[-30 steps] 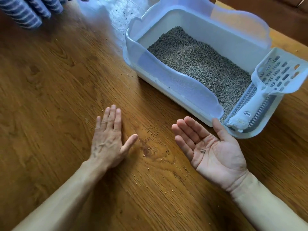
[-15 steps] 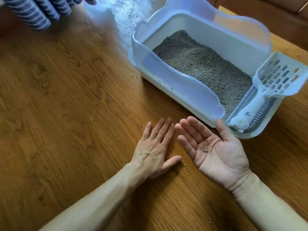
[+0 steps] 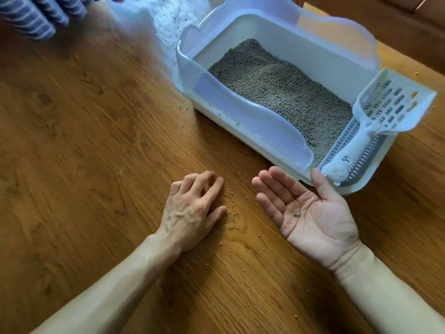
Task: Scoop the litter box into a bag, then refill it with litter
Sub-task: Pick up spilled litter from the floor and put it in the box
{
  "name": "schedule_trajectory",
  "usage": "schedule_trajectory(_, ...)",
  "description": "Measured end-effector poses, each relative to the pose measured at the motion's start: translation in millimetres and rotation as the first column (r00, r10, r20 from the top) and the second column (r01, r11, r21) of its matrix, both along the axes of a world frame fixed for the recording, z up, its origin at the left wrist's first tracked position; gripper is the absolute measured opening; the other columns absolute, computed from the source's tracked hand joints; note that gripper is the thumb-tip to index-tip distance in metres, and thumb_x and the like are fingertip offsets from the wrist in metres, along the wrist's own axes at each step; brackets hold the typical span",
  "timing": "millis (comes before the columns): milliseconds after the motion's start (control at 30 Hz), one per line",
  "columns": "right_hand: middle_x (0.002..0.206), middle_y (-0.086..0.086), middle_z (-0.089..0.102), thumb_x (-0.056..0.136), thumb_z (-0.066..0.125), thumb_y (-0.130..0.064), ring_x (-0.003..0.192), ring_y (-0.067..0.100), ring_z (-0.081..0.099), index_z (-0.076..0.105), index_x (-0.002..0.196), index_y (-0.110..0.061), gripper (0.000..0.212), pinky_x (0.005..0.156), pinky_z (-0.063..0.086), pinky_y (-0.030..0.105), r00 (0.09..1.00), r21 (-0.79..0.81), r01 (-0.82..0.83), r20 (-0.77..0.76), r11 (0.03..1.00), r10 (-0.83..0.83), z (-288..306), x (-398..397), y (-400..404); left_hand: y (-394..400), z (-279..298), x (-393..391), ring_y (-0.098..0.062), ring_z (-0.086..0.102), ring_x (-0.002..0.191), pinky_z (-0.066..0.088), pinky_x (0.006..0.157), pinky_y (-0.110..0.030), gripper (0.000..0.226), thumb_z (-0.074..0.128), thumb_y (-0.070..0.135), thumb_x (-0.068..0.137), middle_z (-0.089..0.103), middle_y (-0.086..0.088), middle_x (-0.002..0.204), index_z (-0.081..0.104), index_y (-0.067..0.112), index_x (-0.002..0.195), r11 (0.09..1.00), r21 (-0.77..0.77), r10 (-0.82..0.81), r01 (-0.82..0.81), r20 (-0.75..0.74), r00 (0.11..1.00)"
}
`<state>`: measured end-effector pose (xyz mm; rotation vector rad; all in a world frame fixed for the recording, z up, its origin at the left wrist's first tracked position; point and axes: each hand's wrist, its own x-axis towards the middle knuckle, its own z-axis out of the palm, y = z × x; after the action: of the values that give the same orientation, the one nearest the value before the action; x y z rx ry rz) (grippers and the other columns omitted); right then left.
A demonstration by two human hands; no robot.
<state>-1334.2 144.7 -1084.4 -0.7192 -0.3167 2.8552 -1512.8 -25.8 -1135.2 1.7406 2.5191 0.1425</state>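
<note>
Wooden desk filling most of view, warm brown, strong grain and knots showing. Daylight glaring off desk surface at top centre, washing grain out to pale sheen. Blue fabric with white stripes lying bunched at top left corner. Dark brown surface sitting beyond desk's far right edge, in shade; kind unclear.

White litter box, grey litter inside

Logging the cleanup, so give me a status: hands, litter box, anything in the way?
Left hand palm down on table, fingers bent, no grip. Right hand palm up, few grains in it. Litter box filled, scoop resting on its end. Loose grains between hands.
</note>
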Motion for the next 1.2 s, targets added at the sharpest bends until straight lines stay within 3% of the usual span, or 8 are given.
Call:
schedule_trajectory(167, 0.139, 0.026, 0.049, 0.102, 0.029, -0.053, 0.140, 0.035, 0.034, 0.048, 0.134, 0.008, 0.071, 0.115, 0.030, 0.046, 1.000, 0.010, 0.003, 0.023, 1.000, -0.003, -1, 4, 2, -1, -2, 11, -0.021, 0.058, 0.091, 0.057, 0.072, -0.035, 0.021, 0.068, 0.020, 0.095, 0.063, -0.007, 0.105, 0.070, 0.009, 0.113, 0.973, 0.228, -0.084, 0.039, 0.194, 0.977)
schedule_trajectory(300, 0.137, 0.025, 0.052, 0.102, 0.030, -0.054, 0.138, 0.035, 0.038, 0.051, 0.131, 0.007, 0.071, 0.112, 0.035, 0.046, 0.999, 0.009, 0.022, 0.046, 1.000, -0.022, 0, 6, 0, 7, 4, 10, -0.019, 0.055, 0.071, 0.055, 0.057, -0.037, 0.010, 0.065, 0.013, 0.095, 0.060, -0.003, 0.085, 0.066, 0.009, 0.086, 0.982, 0.187, -0.042, 0.000, 0.221, 0.974)
schedule_trajectory(533, 0.134, 0.025, 0.055, 0.101, 0.029, -0.055, 0.135, 0.036, 0.042, 0.054, 0.129, 0.007, 0.073, 0.108, 0.040, 0.046, 0.998, -0.008, 0.028, 0.052, 1.000, -0.028, 3, 7, -1, 16, 10, 13, -0.015, 0.044, 0.068, 0.050, 0.055, -0.030, 0.011, 0.057, 0.003, 0.097, 0.048, -0.001, 0.083, 0.054, 0.011, 0.090, 0.996, 0.084, -0.044, 0.032, 0.154, 0.987)
schedule_trajectory(667, 0.129, 0.026, 0.058, 0.100, 0.030, -0.055, 0.131, 0.037, 0.047, 0.058, 0.125, 0.007, 0.072, 0.105, 0.044, 0.046, 0.997, 0.007, 0.027, 0.074, 1.000, -0.028, 4, 7, -4, 22, 45, 21, -0.013, 0.048, 0.071, 0.047, 0.058, -0.028, 0.011, 0.047, 0.018, 0.103, 0.050, 0.001, 0.090, 0.053, 0.013, 0.095, 0.958, 0.246, 0.065, -0.147, 0.315, 0.947)
schedule_trajectory(767, 0.116, 0.025, 0.067, 0.099, 0.032, -0.054, 0.116, 0.036, 0.061, 0.067, 0.112, 0.006, 0.070, 0.096, 0.052, 0.045, 0.993, 0.017, 0.060, 0.099, 0.998, -0.062, 5, 6, -10, 31, 81, 43, -0.014, 0.048, 0.073, 0.045, 0.059, -0.027, 0.020, 0.042, 0.023, 0.104, 0.051, 0.001, 0.090, 0.056, 0.012, 0.095, 0.915, 0.385, -0.025, -0.118, 0.347, 0.938)
schedule_trajectory(933, 0.109, 0.022, 0.070, 0.099, 0.035, -0.050, 0.103, 0.030, 0.068, 0.069, 0.107, 0.004, 0.064, 0.082, 0.058, 0.042, 0.987, -0.059, 0.135, 0.098, 0.989, -0.129, 9, 2, -9, 41, 109, 61, -0.023, 0.052, 0.072, 0.049, 0.061, -0.041, 0.019, 0.051, 0.013, 0.102, 0.056, -0.007, 0.085, 0.063, 0.002, 0.093, 0.826, 0.558, -0.097, -0.072, 0.267, 0.959)
schedule_trajectory(1067, 0.127, 0.020, 0.062, 0.100, 0.040, -0.048, 0.121, 0.028, 0.057, 0.055, 0.131, 0.001, 0.060, 0.116, 0.028, 0.041, 0.996, -0.066, 0.017, 0.091, 0.998, -0.011, 15, 1, -12, 50, 117, 82, -0.028, 0.052, 0.072, 0.045, 0.063, -0.046, 0.014, 0.059, 0.011, 0.097, 0.058, -0.010, 0.081, 0.068, 0.005, 0.088, 0.827, 0.554, -0.197, 0.095, 0.127, 0.972)
schedule_trajectory(1200, 0.144, 0.022, 0.045, 0.096, 0.044, -0.045, 0.132, 0.035, 0.045, 0.031, 0.148, -0.007, 0.066, 0.114, 0.026, 0.051, 0.999, -0.190, 0.010, 0.049, 0.982, -0.001, 19, 1, -14, 56, 115, 85, -0.026, 0.050, 0.080, 0.037, 0.065, -0.040, 0.010, 0.063, 0.015, 0.092, 0.060, -0.004, 0.083, 0.070, 0.014, 0.085, 0.870, 0.438, -0.228, 0.227, -0.050, 0.972)
